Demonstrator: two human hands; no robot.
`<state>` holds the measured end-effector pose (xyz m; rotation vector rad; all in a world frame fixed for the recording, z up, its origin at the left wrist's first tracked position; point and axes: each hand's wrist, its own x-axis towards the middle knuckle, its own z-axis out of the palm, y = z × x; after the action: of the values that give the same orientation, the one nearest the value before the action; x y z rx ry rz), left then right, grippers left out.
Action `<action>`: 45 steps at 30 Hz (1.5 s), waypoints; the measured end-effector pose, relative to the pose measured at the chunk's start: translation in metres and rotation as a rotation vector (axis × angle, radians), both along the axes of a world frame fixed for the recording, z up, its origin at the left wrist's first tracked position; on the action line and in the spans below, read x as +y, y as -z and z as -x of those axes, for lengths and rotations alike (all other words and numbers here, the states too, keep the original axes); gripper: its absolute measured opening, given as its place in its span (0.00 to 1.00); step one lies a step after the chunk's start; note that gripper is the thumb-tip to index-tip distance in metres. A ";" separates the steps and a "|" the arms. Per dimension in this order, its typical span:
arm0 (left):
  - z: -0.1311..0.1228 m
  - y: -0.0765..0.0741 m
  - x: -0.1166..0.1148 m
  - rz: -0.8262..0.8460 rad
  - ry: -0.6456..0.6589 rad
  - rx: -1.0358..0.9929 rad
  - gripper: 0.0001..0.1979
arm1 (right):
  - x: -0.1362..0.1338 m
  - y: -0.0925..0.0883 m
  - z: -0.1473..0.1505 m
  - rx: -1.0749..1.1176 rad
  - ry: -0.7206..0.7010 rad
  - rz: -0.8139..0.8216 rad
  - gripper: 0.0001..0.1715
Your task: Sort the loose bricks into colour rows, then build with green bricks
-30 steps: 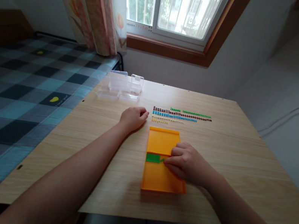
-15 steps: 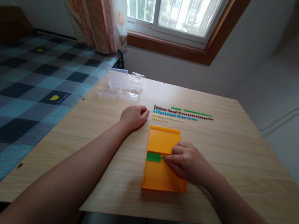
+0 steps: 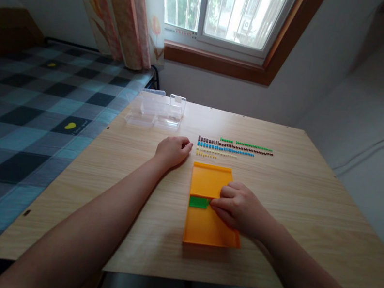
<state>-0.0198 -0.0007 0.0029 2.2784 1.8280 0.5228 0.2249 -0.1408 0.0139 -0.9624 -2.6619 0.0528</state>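
An orange two-part tray (image 3: 210, 181) lies in front of me, with a ridge across its middle. Against that ridge, at the left side, sits a flat green block (image 3: 198, 202) that looks built of small pieces. My right hand (image 3: 238, 206) reaches over the tray's right side, thumb and forefinger pinched on a small green piece (image 3: 209, 203) just right of the block. Most of that piece is hidden by the fingertips. My left hand (image 3: 172, 151) rests on the table left of the rows of small pieces, its fingers curled in with nothing visible in them.
Beyond the tray run rows of tiny pieces: green (image 3: 254, 146), dark brown (image 3: 235, 146), blue (image 3: 226, 149) and yellow (image 3: 206, 155). Clear plastic boxes (image 3: 157, 108) stand at the table's far left corner. A bed (image 3: 35, 113) adjoins the left edge; walls border the far and right sides.
The small green piece at my right fingertips sits slightly straighter beside the green block. My left hand stays where it was.
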 end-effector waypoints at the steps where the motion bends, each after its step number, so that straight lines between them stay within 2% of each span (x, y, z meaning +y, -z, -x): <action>1: 0.000 0.000 0.000 0.000 0.000 -0.001 0.18 | 0.000 0.000 0.000 0.002 0.004 0.003 0.18; 10: 0.000 0.000 0.000 0.007 -0.006 0.000 0.18 | -0.003 -0.002 0.002 -0.015 0.028 0.021 0.19; 19: 0.000 -0.001 0.000 -0.009 0.011 0.007 0.19 | 0.001 -0.001 -0.002 0.081 -0.004 0.031 0.15; 23: 0.002 -0.001 0.000 -0.008 0.017 0.013 0.20 | 0.009 -0.012 -0.011 0.150 0.018 -0.080 0.12; 28: 0.003 -0.001 0.000 -0.007 0.001 0.004 0.20 | 0.024 -0.032 -0.020 0.119 0.108 -0.227 0.13; 30: 0.003 0.000 0.001 -0.009 -0.006 0.002 0.20 | 0.039 -0.038 -0.023 0.089 0.159 -0.240 0.13; 33: 0.004 0.002 0.001 -0.012 -0.014 -0.001 0.20 | 0.077 -0.041 -0.027 0.045 0.305 -0.195 0.11; 37: 0.004 0.003 0.002 -0.014 -0.021 -0.007 0.19 | 0.144 -0.042 -0.025 -0.011 0.529 -0.043 0.12; 40: 0.004 0.003 0.001 -0.008 -0.029 -0.007 0.19 | 0.184 -0.040 -0.020 -0.001 0.677 0.129 0.13; 45: 0.003 0.003 0.000 0.008 -0.039 -0.013 0.19 | 0.218 -0.027 -0.014 0.001 0.750 0.308 0.14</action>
<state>-0.0229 -0.0010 0.0000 2.2336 1.8680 0.5340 0.2388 0.0768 0.0410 -1.9838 -2.1544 0.2953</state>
